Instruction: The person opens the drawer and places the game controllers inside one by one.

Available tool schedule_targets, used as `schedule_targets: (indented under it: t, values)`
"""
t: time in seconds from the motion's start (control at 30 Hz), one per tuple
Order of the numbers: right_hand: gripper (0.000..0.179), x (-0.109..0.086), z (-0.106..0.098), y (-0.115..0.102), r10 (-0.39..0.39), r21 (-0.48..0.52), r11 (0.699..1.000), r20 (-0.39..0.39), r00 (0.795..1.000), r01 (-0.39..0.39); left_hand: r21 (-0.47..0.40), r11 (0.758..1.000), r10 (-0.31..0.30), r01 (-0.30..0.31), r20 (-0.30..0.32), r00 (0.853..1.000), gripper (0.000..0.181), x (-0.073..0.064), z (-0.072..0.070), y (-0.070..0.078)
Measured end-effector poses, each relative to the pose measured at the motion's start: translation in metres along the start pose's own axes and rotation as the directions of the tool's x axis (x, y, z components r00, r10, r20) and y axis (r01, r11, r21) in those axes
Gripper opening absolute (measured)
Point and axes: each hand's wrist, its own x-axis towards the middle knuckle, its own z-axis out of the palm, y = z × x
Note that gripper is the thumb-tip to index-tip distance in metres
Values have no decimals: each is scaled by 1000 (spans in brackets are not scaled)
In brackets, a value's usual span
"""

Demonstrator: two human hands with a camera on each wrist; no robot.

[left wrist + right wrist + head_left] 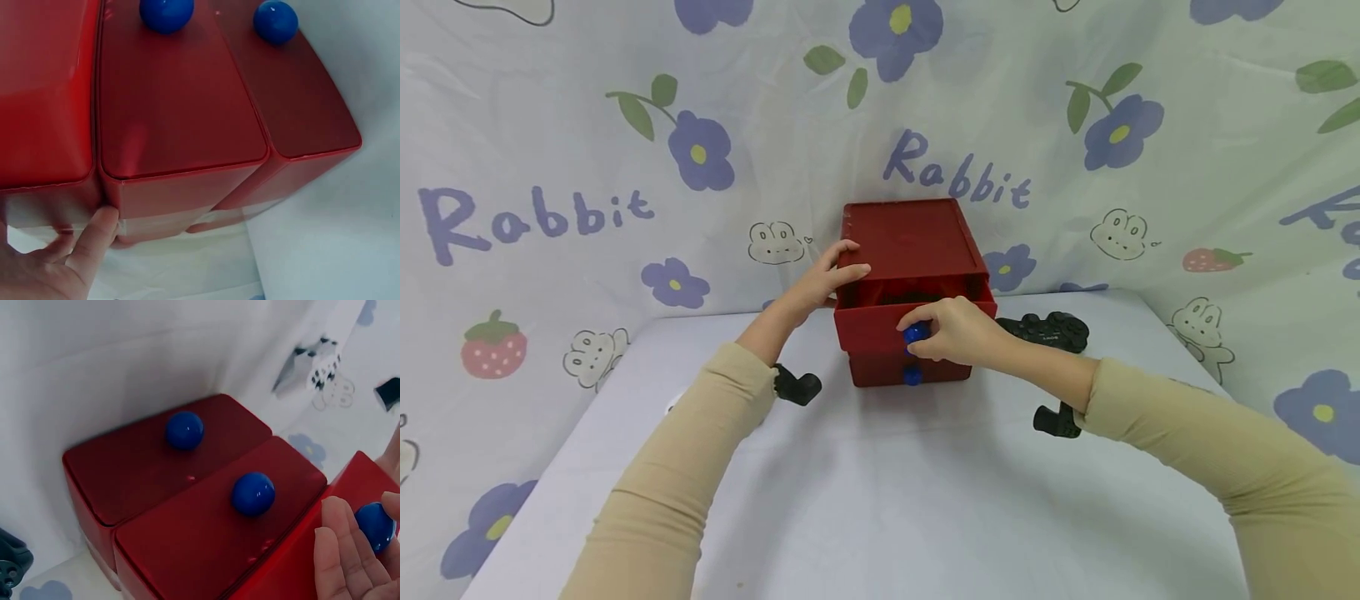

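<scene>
A red drawer box [906, 237] stands at the back of the white table. Its top drawer [868, 329] is pulled partway out, showing a dark gap behind its front. My right hand [958, 333] pinches the blue knob [916, 332] of that drawer between thumb and fingers; the right wrist view shows the same knob [375, 526] partly covered by the fingers. With spread fingers, my left hand [820, 279] rests on the box's left front top edge and side. In the left wrist view, a finger [94, 240] touches the box's side. Lower drawers with blue knobs [275, 22] are closed.
A black game controller [1048, 331] lies just right of the box. Left of the box, a white item with black spots [315, 365] shows in the right wrist view. A patterned cloth [760, 167] hangs close behind the box.
</scene>
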Motion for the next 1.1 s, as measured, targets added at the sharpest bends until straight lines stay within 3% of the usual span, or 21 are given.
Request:
schedule_targets:
  t: [0.23,0.63,1.1]
  values:
    - [32,15,-4,6,53,42,998,13,999,-53,-4,1000,3,-3,-5,1000,54,1,1,-3]
    - [34,32,-6,18,67,145,987,-9,998,-65,-10,1000,7,-7,11,1000,55,2,0,-3]
    - [36,41,-13,23,123,226,964,85,989,-139,-7,1000,0,0,11,1000,55,2,-1,-2]
